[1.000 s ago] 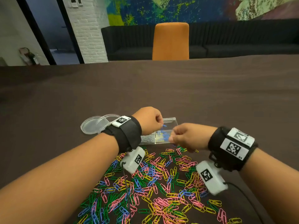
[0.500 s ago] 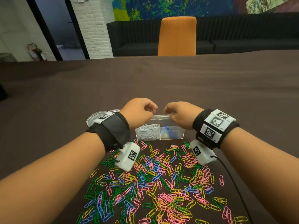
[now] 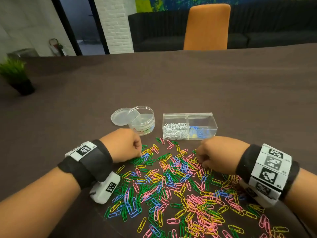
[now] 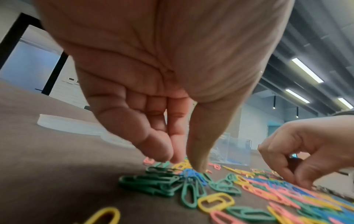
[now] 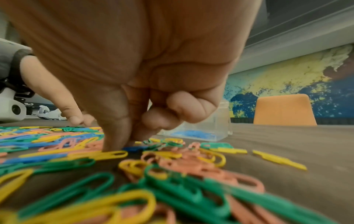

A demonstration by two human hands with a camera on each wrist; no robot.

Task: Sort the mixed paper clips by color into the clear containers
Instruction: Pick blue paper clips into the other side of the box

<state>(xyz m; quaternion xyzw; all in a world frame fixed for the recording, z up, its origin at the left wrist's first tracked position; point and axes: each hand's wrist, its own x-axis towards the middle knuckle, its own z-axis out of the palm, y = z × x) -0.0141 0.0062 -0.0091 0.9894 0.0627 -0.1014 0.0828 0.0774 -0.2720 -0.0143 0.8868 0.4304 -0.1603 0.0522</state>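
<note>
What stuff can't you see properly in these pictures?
- Head view: both hands' fingertips, hidden behind the knuckles of the left hand and right hand.
- Right wrist view: whether the fingers pinch the blue clip; blurred.
- Head view: round container label; too small.
- Head view: clip pile; cut by bottom edge.

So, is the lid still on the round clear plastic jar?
No, the round clear plastic jar stands open, showing its inner dividers, and its clear round lid lies on the brown table beside it.
</note>
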